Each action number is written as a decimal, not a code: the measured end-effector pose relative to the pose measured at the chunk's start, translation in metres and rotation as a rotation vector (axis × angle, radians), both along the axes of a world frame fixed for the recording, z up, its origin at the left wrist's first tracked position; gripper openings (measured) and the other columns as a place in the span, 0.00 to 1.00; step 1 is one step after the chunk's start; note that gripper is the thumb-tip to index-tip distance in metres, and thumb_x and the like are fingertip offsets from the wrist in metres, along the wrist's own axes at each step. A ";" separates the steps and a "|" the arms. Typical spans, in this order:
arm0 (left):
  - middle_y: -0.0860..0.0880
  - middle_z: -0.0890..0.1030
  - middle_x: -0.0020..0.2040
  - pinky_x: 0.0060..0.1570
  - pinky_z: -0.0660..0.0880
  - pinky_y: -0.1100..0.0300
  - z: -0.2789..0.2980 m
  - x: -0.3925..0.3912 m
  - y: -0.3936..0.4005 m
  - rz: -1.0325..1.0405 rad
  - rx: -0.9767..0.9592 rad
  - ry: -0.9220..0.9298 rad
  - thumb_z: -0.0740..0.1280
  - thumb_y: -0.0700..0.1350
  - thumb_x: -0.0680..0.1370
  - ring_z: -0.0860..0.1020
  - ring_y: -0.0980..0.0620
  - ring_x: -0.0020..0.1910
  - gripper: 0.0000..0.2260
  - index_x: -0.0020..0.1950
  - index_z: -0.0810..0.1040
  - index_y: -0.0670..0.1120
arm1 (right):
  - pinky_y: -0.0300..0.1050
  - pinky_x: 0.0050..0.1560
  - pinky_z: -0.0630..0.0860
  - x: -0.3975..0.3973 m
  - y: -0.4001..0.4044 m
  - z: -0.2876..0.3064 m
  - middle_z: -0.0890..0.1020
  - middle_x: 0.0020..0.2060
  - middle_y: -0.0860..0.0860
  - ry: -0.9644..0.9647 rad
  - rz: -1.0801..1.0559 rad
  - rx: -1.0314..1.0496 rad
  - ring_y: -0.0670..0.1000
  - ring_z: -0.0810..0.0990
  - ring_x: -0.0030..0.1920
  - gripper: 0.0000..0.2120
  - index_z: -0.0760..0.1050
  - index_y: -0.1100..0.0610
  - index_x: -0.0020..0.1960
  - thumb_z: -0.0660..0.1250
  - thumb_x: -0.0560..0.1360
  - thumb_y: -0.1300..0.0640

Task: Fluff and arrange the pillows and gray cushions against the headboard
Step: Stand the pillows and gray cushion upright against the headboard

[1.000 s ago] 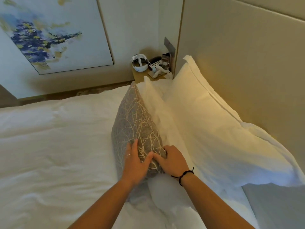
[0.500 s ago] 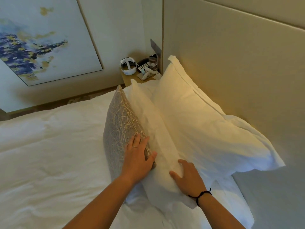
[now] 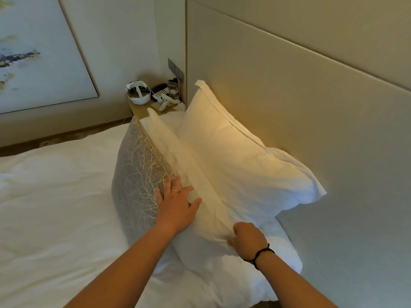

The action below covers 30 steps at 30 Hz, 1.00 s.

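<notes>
A gray cushion [image 3: 135,174] with a pale branch pattern stands on edge on the white bed, leaning against a white front pillow [image 3: 189,174]. Behind that, a larger white pillow [image 3: 240,156] rests against the beige padded headboard [image 3: 311,107]. My left hand [image 3: 175,205] lies flat with spread fingers on the near top edge of the gray cushion, thumb on the front pillow. My right hand [image 3: 246,238] is closed, pinching the near corner of the front pillow's fabric.
The white duvet [image 3: 55,207] covers the bed to the left. A wooden nightstand [image 3: 140,108] beyond the pillows holds a white headset, a phone and small items. A framed painting [image 3: 33,52] hangs on the far wall.
My right hand left the gray cushion, slid onto the front pillow and closed on its near corner. My left hand stayed on the cushion. The view shifted right.
</notes>
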<state>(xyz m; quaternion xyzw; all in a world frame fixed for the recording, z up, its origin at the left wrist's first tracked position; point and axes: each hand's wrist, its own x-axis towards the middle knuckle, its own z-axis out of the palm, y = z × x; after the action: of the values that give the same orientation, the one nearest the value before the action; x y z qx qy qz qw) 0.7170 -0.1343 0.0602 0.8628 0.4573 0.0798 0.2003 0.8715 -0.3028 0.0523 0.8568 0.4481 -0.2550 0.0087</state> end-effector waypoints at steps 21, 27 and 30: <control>0.49 0.51 0.81 0.73 0.36 0.37 0.005 0.029 0.005 -0.102 0.019 0.117 0.52 0.67 0.78 0.41 0.47 0.79 0.25 0.71 0.69 0.58 | 0.43 0.50 0.76 0.061 -0.016 0.040 0.82 0.48 0.48 0.156 -0.022 0.117 0.48 0.78 0.47 0.17 0.79 0.50 0.56 0.67 0.75 0.40; 0.54 0.58 0.79 0.74 0.38 0.40 0.015 0.083 0.025 -0.181 0.005 0.124 0.54 0.62 0.81 0.51 0.52 0.79 0.21 0.73 0.66 0.58 | 0.48 0.64 0.71 0.139 0.017 0.047 0.77 0.64 0.50 0.029 -0.042 0.290 0.52 0.74 0.64 0.20 0.72 0.51 0.67 0.64 0.78 0.44; 0.56 0.62 0.78 0.76 0.42 0.43 0.019 0.124 0.031 -0.267 0.020 0.146 0.53 0.58 0.82 0.55 0.54 0.78 0.19 0.74 0.65 0.59 | 0.49 0.67 0.67 0.181 0.037 0.045 0.76 0.66 0.50 -0.093 -0.042 0.378 0.53 0.73 0.65 0.21 0.72 0.51 0.68 0.63 0.78 0.45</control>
<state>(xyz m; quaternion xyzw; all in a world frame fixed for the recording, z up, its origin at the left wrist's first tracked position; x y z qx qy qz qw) 0.8410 -0.1031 0.0794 0.9214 0.3511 -0.0060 0.1665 1.0526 -0.2659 0.0975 0.8633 0.4690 -0.1266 -0.1368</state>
